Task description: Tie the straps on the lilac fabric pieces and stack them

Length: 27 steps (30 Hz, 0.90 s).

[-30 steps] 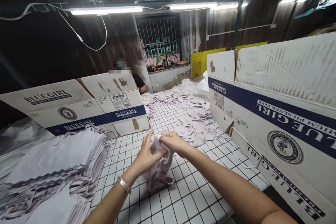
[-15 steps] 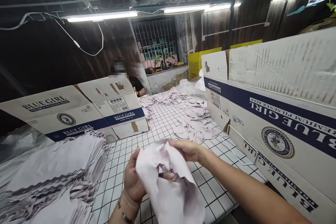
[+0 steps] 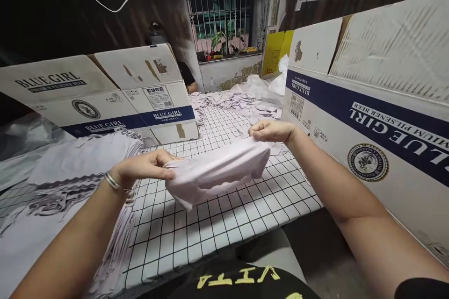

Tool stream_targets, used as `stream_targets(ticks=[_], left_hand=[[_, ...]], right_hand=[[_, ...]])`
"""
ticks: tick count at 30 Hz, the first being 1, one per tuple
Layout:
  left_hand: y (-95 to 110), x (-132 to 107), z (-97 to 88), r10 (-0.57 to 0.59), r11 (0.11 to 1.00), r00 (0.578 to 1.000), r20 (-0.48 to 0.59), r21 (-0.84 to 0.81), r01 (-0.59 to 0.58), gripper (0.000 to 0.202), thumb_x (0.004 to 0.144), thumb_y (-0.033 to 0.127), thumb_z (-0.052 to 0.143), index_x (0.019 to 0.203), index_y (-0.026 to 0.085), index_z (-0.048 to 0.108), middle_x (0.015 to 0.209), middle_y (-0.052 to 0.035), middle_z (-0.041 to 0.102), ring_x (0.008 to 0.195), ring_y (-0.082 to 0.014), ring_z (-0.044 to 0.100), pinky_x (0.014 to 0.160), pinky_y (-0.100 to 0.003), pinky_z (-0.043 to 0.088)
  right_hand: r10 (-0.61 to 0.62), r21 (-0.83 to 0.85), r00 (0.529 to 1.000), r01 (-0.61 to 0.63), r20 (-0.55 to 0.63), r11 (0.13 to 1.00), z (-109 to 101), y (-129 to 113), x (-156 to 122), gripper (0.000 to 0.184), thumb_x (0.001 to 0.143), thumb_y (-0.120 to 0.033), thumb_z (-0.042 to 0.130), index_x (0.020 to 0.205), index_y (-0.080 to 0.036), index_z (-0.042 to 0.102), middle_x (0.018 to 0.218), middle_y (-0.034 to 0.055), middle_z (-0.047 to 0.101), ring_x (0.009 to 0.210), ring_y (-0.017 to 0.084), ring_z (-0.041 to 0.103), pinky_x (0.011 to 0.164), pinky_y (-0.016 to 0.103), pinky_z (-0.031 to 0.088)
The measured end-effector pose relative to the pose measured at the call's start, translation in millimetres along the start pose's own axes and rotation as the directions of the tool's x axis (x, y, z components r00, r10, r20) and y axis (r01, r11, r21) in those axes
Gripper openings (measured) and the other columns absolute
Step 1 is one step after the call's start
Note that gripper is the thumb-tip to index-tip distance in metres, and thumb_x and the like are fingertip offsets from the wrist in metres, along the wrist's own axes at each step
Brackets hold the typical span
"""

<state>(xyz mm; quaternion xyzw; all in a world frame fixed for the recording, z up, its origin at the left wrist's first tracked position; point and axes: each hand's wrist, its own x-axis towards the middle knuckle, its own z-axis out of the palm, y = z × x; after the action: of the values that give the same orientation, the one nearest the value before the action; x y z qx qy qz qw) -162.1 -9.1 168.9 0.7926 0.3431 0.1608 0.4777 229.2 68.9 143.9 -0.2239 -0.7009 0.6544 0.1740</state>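
Observation:
Between my hands a pale pinkish-white piece of fabric (image 3: 217,168) is stretched sideways above the table, its lower edge hanging loose. My left hand (image 3: 152,166) pinches its left end between thumb and fingers. At the upper right corner my right hand (image 3: 271,131) grips the fabric with curled fingers. Beneath it lies the table's black-and-white grid cover (image 3: 224,224). To the left of my left forearm, tall stacks of similar cut fabric pieces (image 3: 84,159) are piled, some with wavy edges.
A cardboard beer carton (image 3: 140,98) stands at the back left, with a person (image 3: 185,77) partly hidden behind it. Another large carton (image 3: 368,103) walls off the right side. Scattered fabric pieces (image 3: 231,103) and clear plastic (image 3: 263,85) lie at the table's far end.
My hands have moved apart, and the fabric between them has gone from bunched and hanging with a gap in it to stretched sideways. The view has tilted downward.

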Motion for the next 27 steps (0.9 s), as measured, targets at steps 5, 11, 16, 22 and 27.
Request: stream_targets(ticks=[5,11,16,22,27], left_hand=[[-21,-4,8.8,-0.212,0.973,0.957,-0.199,0.051,0.226,0.034,0.076,0.051,0.065,0.084,0.018,0.068,0.089,-0.0072,0.068,0.08,-0.0207,0.061,0.068,-0.028,0.049],[-55,-7,101.2,-0.094,0.832,0.753,-0.652,0.364,0.419,0.03,0.087,0.046,0.053,0.097,0.018,0.059,0.104,-0.0083,0.061,0.099,-0.0242,0.055,0.086,-0.039,0.046],[-66,12,202.7,0.034,0.826,0.896,-0.442,0.517,0.224,0.035,0.089,0.054,0.05,0.092,0.02,0.054,0.091,-0.0087,0.058,0.086,-0.0251,0.054,0.075,-0.041,0.047],[-75,43,222.6,-0.055,0.731,0.946,-0.319,0.632,0.256,0.01,0.092,0.023,0.044,0.087,0.021,0.053,0.096,-0.0118,0.057,0.088,-0.0274,0.053,0.073,-0.041,0.049],[-77,36,212.8,-0.096,0.684,0.962,-0.257,0.685,0.251,0.017,0.081,0.004,0.041,0.083,0.017,0.051,0.093,-0.0089,0.056,0.086,-0.0227,0.052,0.074,-0.036,0.048]], right_hand=[[0.095,-0.104,0.966,-0.122,-0.239,0.987,14,29,11,0.038,0.075,-0.049,0.073,0.075,-0.015,0.057,0.068,-0.0018,0.054,0.061,0.009,0.049,0.059,0.023,0.04],[0.073,-0.448,0.798,-0.409,-0.598,0.795,43,83,-3,0.036,0.071,-0.044,0.072,0.093,-0.019,0.058,0.1,0.0057,0.062,0.088,0.018,0.057,0.076,0.029,0.045],[0.152,-0.535,0.813,-0.498,-0.562,0.683,87,120,-37,0.053,0.06,-0.045,0.079,0.101,-0.021,0.055,0.106,0.0067,0.058,0.098,0.024,0.055,0.081,0.034,0.045],[0.1,-0.458,0.646,-0.633,-0.757,0.624,106,149,-56,0.031,0.072,-0.033,0.069,0.097,-0.022,0.054,0.097,0.0033,0.059,0.085,0.019,0.056,0.075,0.03,0.043],[-0.052,-0.448,0.543,-0.632,-0.838,0.632,106,159,-61,0.018,0.073,-0.016,0.053,0.09,-0.022,0.057,0.078,0.0,0.06,0.071,0.017,0.055,0.068,0.028,0.039]])
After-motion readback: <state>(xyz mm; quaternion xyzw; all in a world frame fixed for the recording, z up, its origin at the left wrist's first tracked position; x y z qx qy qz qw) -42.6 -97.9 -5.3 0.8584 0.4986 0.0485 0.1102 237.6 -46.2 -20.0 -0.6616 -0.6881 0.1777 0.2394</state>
